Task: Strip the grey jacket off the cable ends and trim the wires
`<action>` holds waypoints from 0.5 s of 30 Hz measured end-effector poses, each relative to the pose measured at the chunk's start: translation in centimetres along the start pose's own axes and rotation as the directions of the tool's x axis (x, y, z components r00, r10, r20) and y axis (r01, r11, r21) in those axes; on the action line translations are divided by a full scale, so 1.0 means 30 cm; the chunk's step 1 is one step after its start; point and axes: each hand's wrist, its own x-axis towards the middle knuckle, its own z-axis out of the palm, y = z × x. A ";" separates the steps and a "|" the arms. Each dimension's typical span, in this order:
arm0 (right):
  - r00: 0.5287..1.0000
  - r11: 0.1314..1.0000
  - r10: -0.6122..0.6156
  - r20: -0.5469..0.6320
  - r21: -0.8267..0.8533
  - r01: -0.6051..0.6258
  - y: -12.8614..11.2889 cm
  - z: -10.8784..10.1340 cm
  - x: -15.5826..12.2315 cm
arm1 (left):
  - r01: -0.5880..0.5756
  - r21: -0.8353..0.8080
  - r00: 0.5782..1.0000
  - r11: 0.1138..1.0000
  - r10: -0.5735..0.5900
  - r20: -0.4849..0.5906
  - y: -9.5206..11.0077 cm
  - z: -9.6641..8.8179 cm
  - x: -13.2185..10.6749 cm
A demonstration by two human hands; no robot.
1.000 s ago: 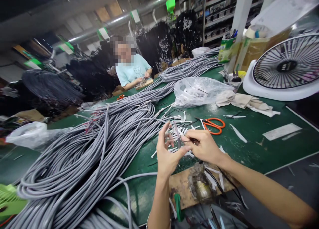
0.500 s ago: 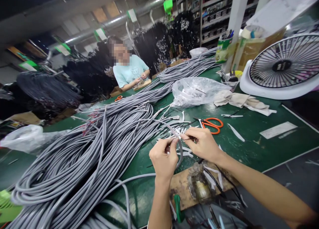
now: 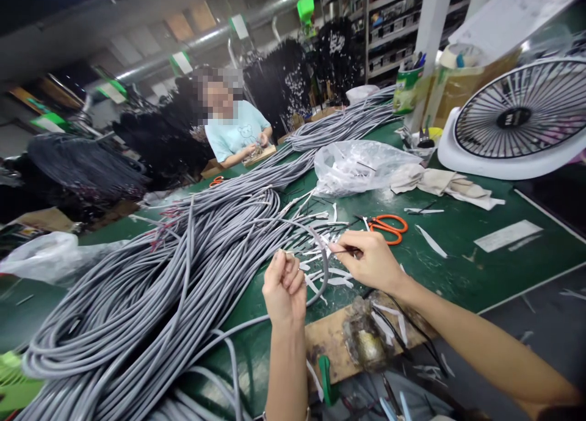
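Note:
My left hand (image 3: 286,290) is raised just left of a bent grey cable (image 3: 326,265), fingers curled in. A small pale bit shows at its fingertips, too small to name. My right hand (image 3: 373,259) is on the cable's other side, thumb and forefinger pinching a thin dark wire (image 3: 348,250). Its fingertips are close to the grey cable; whether they touch it I cannot tell. White strips (image 3: 339,280) lie scattered under and around the hands. Orange-handled scissors (image 3: 388,227) rest on the green table (image 3: 451,274) just beyond my right hand.
A large bundle of grey cables (image 3: 151,311) covers the left side. Nearer me is a wooden board (image 3: 332,335) with a metal lump (image 3: 366,341). Farther back are a clear plastic bag (image 3: 361,168), cloth gloves (image 3: 444,183) and a fan (image 3: 515,119). Another person (image 3: 238,131) sits across the table.
My left hand has come off the grey cable and moved a little left, its fingers now curled upward. My right hand has hardly moved and keeps its pinch.

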 end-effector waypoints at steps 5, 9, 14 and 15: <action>0.995 0.995 0.095 0.000 -0.025 -0.095 0.024 0.015 0.000 | -0.089 -0.255 0.990 0.963 0.113 0.079 0.024 -0.039 0.012; 0.983 0.983 0.184 0.012 -0.029 -0.183 0.043 0.025 0.008 | -0.240 0.033 0.969 0.970 0.241 -0.060 -0.004 -0.059 0.036; 0.982 0.978 0.162 0.096 0.119 -0.173 0.042 0.027 0.012 | -0.160 0.635 0.983 0.756 0.060 0.175 -0.086 -0.001 0.021; 0.981 0.974 0.143 0.128 0.157 -0.162 0.040 0.027 0.012 | -0.152 0.650 0.976 0.744 0.009 0.217 -0.095 0.009 0.014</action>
